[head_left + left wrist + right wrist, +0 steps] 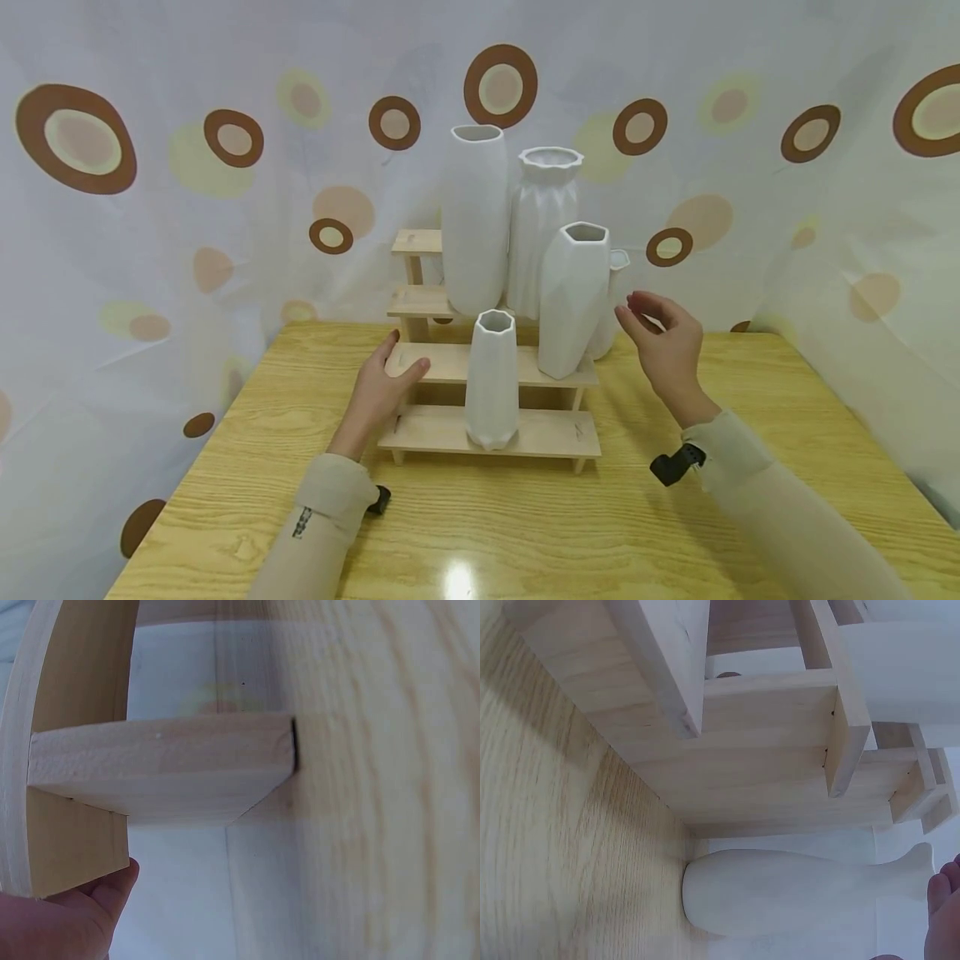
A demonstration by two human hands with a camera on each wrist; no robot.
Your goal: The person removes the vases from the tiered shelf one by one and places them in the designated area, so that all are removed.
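A stepped wooden display stand [435, 364] has several tiers. My left hand [381, 387] grips the left end of its second tier from the bottom, thumb toward the front; in the left wrist view that hand [71, 922] shows at the board's end. My right hand [670, 346] is raised right of the stand, fingers loosely bent, holding nothing. Nearest to it is a slim white flared-neck vase [802, 892], standing on the table beside the stand; the fingertips [939, 891] are close to its rim, apparently apart. In the head view a faceted vase [573, 304] partly hides this slim vase [618, 287].
A small white vase [492, 383] stands on the lowest tier. The faceted vase is on the second tier's right end. Higher up are a tall smooth vase [475, 217] and a ruffled-rim vase [546, 225]. Circle-patterned cloth [420, 50] hangs behind the wooden table [480, 533].
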